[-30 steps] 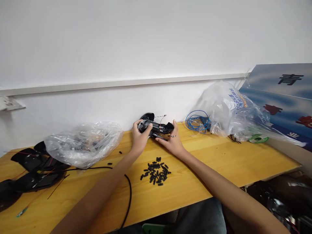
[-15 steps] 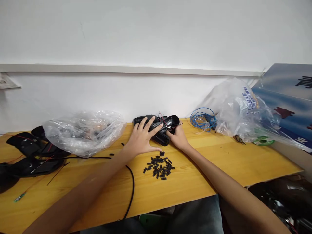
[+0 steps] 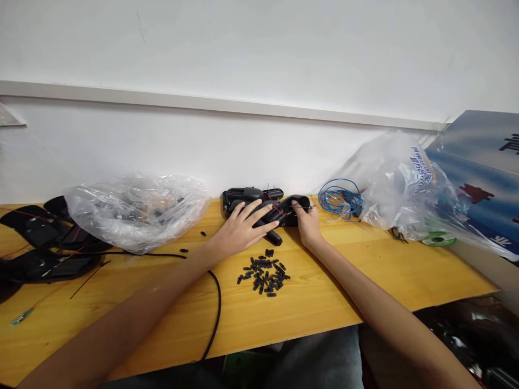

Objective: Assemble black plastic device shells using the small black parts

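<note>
The shell (image 3: 303,200), pinched in the right grip (image 3: 310,224), has been turned since the earlier frame, its glossy hollow now hidden. Black and curved, it is held at the worktop's (image 3: 405,265) back. The left grip (image 3: 237,229) is spread wide over black parts (image 3: 253,193).

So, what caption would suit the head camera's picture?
Left hand spread over black parts, right hand holding one, small pieces piled in front.
</note>
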### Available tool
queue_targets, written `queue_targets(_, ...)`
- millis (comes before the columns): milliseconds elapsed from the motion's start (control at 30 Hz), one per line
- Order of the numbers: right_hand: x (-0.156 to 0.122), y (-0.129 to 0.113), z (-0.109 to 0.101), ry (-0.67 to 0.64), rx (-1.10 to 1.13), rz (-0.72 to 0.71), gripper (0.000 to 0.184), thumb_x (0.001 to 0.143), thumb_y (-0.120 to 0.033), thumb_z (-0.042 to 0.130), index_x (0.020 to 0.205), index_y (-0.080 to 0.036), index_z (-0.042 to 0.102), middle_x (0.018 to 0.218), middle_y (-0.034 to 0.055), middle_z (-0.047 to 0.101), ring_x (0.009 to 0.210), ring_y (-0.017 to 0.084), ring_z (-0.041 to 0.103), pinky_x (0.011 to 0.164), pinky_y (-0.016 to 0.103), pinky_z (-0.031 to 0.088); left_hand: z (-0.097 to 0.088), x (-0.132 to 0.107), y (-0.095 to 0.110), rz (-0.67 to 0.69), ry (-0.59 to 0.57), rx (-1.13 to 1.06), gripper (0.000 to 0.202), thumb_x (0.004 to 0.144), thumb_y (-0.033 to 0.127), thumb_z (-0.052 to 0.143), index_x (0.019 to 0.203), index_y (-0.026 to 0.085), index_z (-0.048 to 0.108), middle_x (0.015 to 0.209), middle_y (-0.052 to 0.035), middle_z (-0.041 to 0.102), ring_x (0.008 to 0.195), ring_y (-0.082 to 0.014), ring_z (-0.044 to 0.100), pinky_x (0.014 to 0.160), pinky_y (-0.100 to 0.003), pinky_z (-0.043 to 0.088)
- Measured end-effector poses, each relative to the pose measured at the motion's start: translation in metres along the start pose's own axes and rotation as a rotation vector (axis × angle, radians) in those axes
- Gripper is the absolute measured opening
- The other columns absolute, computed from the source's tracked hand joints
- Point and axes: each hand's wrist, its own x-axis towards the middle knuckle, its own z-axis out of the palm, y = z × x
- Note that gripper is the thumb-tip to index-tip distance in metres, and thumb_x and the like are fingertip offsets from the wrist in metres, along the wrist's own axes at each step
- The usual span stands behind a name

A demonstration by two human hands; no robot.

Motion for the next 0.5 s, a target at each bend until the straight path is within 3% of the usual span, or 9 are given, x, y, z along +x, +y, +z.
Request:
queue_targets(133, 0.016, 0.005, -0.009, 0.037, 0.102, 0.014, 0.031, 0.079, -0.048, 0.085, 0.096, -0.025, 0.075, 0.103, 0.0051, 0.083, 0.104, 0.028, 0.075, 0.100, 0.046, 0.063, -0.001, -0.001, -0.005, 0.080, -0.013, -0.198, 0.041, 0.109, 0.040, 0.072, 0.149, 0.040, 0.071, 0.146, -0.0086, 0.074, 0.147, -0.0332, 0.061, 0.131, -0.058, 0.039)
queue_targets(200, 0.024, 0.006, -0.014, 0.031, 0.174, 0.028, 0.030, 0.077, -0.048, 0.085, 0.095, -0.026, 0.074, 0.103, 0.0053, 0.082, 0.109, 0.028, 0.076, 0.097, 0.043, 0.065, -0.002, -0.001, -0.007, 0.121, -0.045, -0.272, 0.038, 0.106, 0.048, 0.074, 0.143, 0.038, 0.075, 0.133, -0.0093, 0.078, 0.131, -0.0304, 0.070, 0.120, -0.049, 0.049)
queue_targets(267, 0.032, 0.007, -0.018, 0.029, 0.207, 0.036, 0.031, 0.074, -0.048, 0.087, 0.092, -0.026, 0.074, 0.100, 0.0041, 0.081, 0.106, 0.027, 0.076, 0.091, 0.040, 0.066, -0.002, 0.000, -0.008, 0.158, -0.079, -0.301, 0.030, 0.110, 0.043, 0.069, 0.138, 0.036, 0.077, 0.123, -0.0090, 0.081, 0.114, -0.0251, 0.074, 0.103, -0.039, 0.055)
queue_targets(367, 0.039, 0.008, -0.022, 0.034, 0.194, 0.038, 0.036, 0.071, -0.050, 0.089, 0.092, -0.024, 0.075, 0.096, 0.0035, 0.081, 0.093, 0.025, 0.076, 0.079, 0.037, 0.066, 0.000, 0.000, -0.008, 0.142, -0.089, -0.216, 0.033, 0.114, 0.025, 0.055, 0.138, 0.032, 0.077, 0.121, -0.0100, 0.080, 0.098, -0.0210, 0.073, 0.087, -0.035, 0.053)
queue_targets(433, 0.042, 0.006, -0.024, 0.032, 0.181, 0.031, 0.038, 0.070, -0.051, 0.089, 0.092, -0.023, 0.076, 0.091, 0.0037, 0.080, 0.086, 0.024, 0.076, 0.074, 0.037, 0.066, 0.002, 0.000, -0.007, 0.099, -0.087, -0.100, 0.034, 0.115, 0.021, 0.051, 0.137, 0.028, 0.076, 0.122, -0.0115, 0.079, 0.098, -0.0225, 0.072, 0.087, -0.037, 0.052)
queue_targets(500, 0.044, 0.001, -0.026, 0.041, 0.159, 0.002, 0.037, 0.071, -0.050, 0.089, 0.092, -0.022, 0.076, 0.087, 0.0032, 0.080, 0.087, 0.025, 0.076, 0.080, 0.039, 0.066, 0.004, 0.001, -0.005, 0.070, -0.091, -0.019, 0.031, 0.115, 0.024, 0.052, 0.133, 0.025, 0.077, 0.120, -0.0117, 0.079, 0.100, -0.0244, 0.071, 0.090, -0.038, 0.051)
